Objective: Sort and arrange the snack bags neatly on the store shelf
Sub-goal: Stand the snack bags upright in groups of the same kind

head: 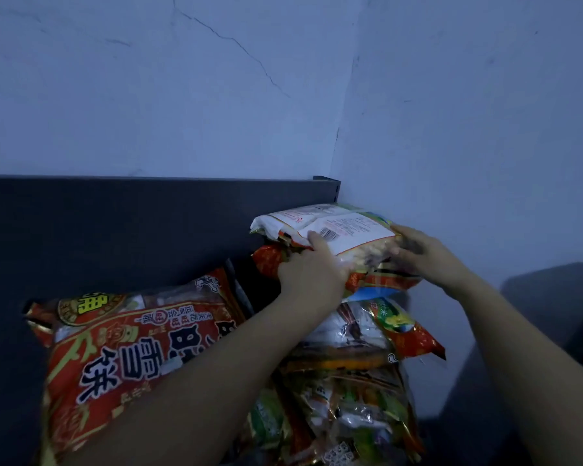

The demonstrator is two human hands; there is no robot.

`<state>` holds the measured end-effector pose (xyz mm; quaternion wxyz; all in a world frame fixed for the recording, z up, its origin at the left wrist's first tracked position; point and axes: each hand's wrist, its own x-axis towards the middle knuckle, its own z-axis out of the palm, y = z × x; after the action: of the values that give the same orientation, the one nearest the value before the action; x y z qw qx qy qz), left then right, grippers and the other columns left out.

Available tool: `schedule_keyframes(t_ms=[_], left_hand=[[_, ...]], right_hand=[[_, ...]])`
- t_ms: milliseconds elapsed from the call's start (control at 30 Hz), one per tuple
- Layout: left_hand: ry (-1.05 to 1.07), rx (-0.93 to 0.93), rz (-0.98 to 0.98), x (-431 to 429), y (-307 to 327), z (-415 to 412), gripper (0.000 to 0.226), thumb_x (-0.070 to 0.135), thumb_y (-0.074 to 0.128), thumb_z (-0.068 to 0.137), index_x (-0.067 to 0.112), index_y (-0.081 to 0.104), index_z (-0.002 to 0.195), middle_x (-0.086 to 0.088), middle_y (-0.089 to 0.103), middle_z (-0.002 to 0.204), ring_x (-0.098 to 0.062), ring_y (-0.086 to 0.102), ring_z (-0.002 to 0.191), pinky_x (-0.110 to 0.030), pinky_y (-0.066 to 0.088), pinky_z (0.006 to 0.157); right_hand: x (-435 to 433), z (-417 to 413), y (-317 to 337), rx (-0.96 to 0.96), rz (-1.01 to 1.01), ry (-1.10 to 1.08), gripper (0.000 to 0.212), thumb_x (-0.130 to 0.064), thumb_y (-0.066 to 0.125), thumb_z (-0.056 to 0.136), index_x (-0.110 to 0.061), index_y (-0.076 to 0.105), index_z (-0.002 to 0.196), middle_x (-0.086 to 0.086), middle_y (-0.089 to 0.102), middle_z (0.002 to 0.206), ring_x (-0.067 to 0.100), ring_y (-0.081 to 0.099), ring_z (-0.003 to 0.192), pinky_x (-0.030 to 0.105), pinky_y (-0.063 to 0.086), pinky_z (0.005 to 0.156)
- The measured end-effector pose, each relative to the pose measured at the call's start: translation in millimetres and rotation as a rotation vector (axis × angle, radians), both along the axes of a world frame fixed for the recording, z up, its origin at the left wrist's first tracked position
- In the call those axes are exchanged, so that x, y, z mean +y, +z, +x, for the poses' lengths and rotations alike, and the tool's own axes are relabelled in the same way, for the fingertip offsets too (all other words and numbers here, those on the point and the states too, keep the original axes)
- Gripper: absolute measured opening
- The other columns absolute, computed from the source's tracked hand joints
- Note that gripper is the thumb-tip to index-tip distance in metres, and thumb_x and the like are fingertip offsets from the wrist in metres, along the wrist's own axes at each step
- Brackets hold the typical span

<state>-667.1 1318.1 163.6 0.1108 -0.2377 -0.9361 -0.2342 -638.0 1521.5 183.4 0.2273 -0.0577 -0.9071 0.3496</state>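
Right now both my hands are on the white bag [334,227], which sits right of the frame's centre, on top of the stack in the corner of the shelf. It lies label side up, with a barcode and small print too fine to read.

My left hand [308,274] grips its near left edge: one finger lies on top beside the barcode and the others curl under, out of sight. My right hand [424,257] wraps round the bag's right end. That hand is blurred, so I can't see where each fingertip lies, only that the fingers are bent around the bag.

A red bag [270,260] lies directly beneath, mostly hidden by my left hand. Lower down, a green and red bag [404,327] sticks out to the right. Under it is a heap of bags [350,391], partly covered by my left forearm and cut off by the bottom edge.

At lower left a big red bag [132,348] lies upside down to me, its lower part out of frame. Behind everything runs the shelf's dark back panel [115,223], with a cracked wall [182,95] above. A dim dark shape [552,297] at the right edge is too murky to identify.
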Motion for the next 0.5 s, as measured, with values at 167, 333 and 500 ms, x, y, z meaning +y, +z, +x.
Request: schedule_keyframes(t_ms=[167,333,500], left_hand=[[-0.046,0.038,0.041,-4.4,-5.6,-3.1,0.082,0.057,0.038,0.093,0.007,0.004,0.148,-0.013,0.059,0.118,-0.032,0.057,0.103,-0.04,0.045,0.081],[-0.154,-0.076,0.006,-33.4,4.8,6.2,0.107,0.063,0.052,0.084,0.016,-0.021,0.147,-0.009,0.057,0.125,-0.028,0.057,0.108,-0.038,0.046,0.089],[-0.157,-0.063,0.006,-85.2,9.2,20.9,0.108,0.062,0.056,0.082,0.02,-0.019,0.148,0.0,0.043,0.144,-0.023,0.046,0.126,-0.045,0.035,0.104]], right_hand=[[-1.8,-1.1,0.2,-0.014,0.086,-0.045,0.049,0.01,0.054,0.086,-0.003,0.048,0.133,0.016,0.05,0.13,0.022,0.047,0.112,0.021,0.033,0.094],[-41.7,-15.1,22.0,0.071,0.237,-0.093,0.054,0.011,0.057,0.071,-0.024,0.065,0.111,0.006,0.058,0.124,0.025,0.044,0.127,0.045,0.019,0.115],[-120.8,-3.3,47.5,0.25,0.279,0.104,0.046,0.01,0.044,0.08,-0.016,0.068,0.109,-0.006,0.06,0.11,-0.015,0.049,0.084,0.003,0.035,0.076]])
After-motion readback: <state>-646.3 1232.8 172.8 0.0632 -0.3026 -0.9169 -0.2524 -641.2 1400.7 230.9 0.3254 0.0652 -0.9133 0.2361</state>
